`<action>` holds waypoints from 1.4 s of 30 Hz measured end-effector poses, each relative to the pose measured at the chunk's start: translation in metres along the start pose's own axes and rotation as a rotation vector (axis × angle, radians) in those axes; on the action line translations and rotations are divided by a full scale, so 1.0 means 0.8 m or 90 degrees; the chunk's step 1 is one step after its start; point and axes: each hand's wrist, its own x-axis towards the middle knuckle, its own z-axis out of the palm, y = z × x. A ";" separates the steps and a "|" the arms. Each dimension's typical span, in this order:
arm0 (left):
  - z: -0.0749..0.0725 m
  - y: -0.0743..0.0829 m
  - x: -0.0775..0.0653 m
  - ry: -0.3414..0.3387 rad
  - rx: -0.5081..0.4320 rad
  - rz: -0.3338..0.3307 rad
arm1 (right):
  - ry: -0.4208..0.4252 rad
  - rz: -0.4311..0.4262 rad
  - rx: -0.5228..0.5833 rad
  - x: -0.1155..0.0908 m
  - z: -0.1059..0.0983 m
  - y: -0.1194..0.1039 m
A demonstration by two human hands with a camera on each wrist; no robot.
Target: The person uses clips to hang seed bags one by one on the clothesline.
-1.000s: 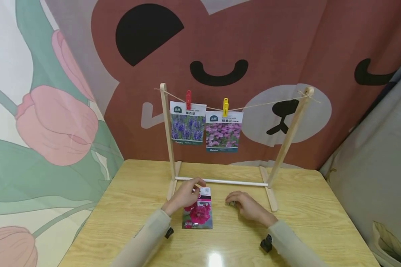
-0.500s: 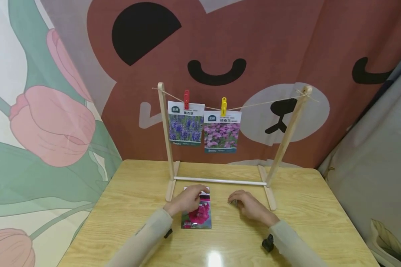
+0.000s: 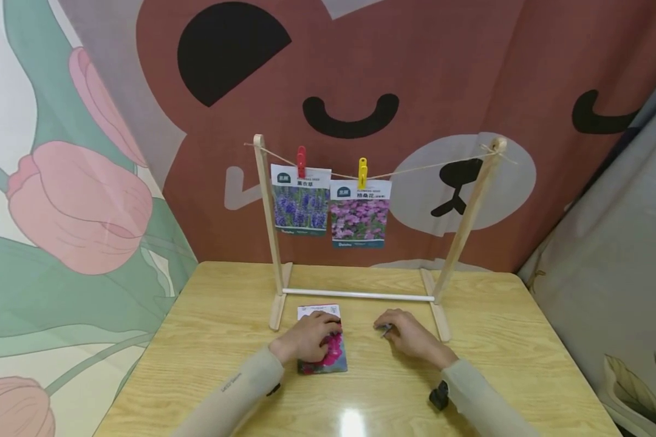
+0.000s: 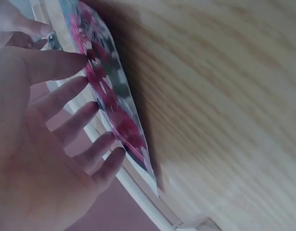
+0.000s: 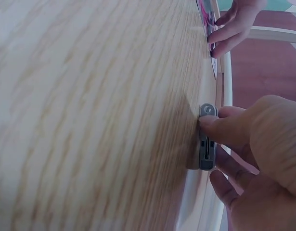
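Observation:
A seed packet with a picture of bright pink flowers [image 3: 336, 353] lies on the table in front of the rack. My left hand [image 3: 310, 337] rests over it, the fingers loosely spread. Seen from the left wrist, those fingertips touch the face of the packet [image 4: 109, 89]. To the right, low over the tabletop, my right hand [image 3: 412, 337] pinches a grey clothespin [image 5: 207, 149] between thumb and fingers. Two more seed packets, one with purple flowers [image 3: 300, 207] and one with pink flowers [image 3: 359, 220], hang from a string.
A wooden rack with a white crossbar [image 3: 361, 295] stands at the back of the wooden table [image 3: 197, 352]. Its string carries a red clothespin [image 3: 302, 161] and a yellow clothespin [image 3: 362, 172]. A patterned curtain [image 3: 240, 133] hangs behind.
My left hand has come down from the packet's top edge onto its middle. The right hand stays nearly in place, the clothespin turning slightly in its fingers. The head view shifts a little.

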 end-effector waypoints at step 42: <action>-0.001 0.002 0.010 -0.048 0.108 -0.025 | 0.012 0.042 -0.031 -0.001 0.010 -0.004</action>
